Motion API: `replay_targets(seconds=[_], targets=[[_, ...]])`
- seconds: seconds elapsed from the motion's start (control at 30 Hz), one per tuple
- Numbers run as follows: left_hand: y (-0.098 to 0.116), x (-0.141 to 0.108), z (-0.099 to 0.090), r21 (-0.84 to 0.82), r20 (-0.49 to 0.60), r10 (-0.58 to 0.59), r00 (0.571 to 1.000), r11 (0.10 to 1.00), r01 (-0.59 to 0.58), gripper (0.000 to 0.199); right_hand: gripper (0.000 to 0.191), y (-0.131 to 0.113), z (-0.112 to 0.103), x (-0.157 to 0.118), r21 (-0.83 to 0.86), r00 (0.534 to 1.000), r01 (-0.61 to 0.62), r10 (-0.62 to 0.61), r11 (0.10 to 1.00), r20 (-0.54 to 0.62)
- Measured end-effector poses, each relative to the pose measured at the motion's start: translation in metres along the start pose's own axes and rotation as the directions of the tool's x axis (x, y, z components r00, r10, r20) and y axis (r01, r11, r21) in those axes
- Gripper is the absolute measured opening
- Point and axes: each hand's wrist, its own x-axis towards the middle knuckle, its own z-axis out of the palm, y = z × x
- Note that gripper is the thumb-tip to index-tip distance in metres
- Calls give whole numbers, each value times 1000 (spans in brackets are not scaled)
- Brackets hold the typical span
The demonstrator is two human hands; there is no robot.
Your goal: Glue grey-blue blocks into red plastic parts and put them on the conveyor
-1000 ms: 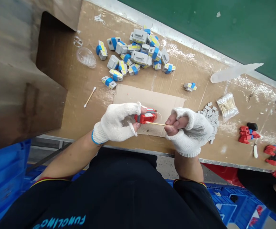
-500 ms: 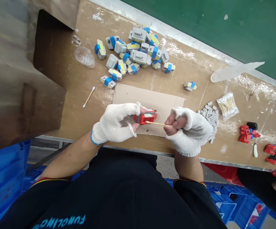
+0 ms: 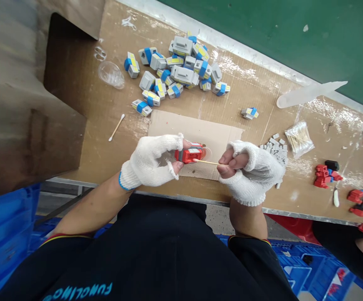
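Observation:
Between thumb and fingers of my left hand [image 3: 154, 161], in a fingerless white glove, is a small red and grey plastic toy part [image 3: 191, 155]. My right hand [image 3: 250, 171], gloved the same way, pinches a cotton swab [image 3: 208, 162] by its stick. The swab's tip is at the near right side of the red part; I cannot tell whether it touches. Both hands are over a piece of cardboard [image 3: 168, 124] on the table. Right behind my right hand lies a heap of small grey pieces [image 3: 277, 150], partly covered by it.
Several grey, blue and yellow blocks [image 3: 181, 75] are piled at the back. A loose swab [image 3: 116, 127] and a clear plastic cup [image 3: 111, 75] lie left. To the right are a bag of swabs [image 3: 299, 139] and red parts [image 3: 323, 175]. A metal housing [image 3: 21, 104] bounds the left.
My right hand has moved slightly to the right, drawing the swab's tip a little along the red part toward its right end. My left hand has barely shifted.

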Motion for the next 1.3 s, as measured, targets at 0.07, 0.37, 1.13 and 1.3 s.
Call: replay_targets(seconds=[0.07,0.37,1.13,1.3], targets=[[0,0,0,-14,16,6,1000,1000,-6,44,33,0,0,0,-9,1000,4,-4,1000,8],[-2,-5,0,77,13,-10,1000,997,9,42,33,0,-3,0,-51,999,1,-3,999,-34],[0,1,-3,79,30,9,999,997,-12,34,30,-2,7,6,-146,996,80,-83,986,-13],[-1,-1,-1,65,-7,-46,999,997,46,36,37,-2,6,3,-228,1000,-17,22,974,19]])
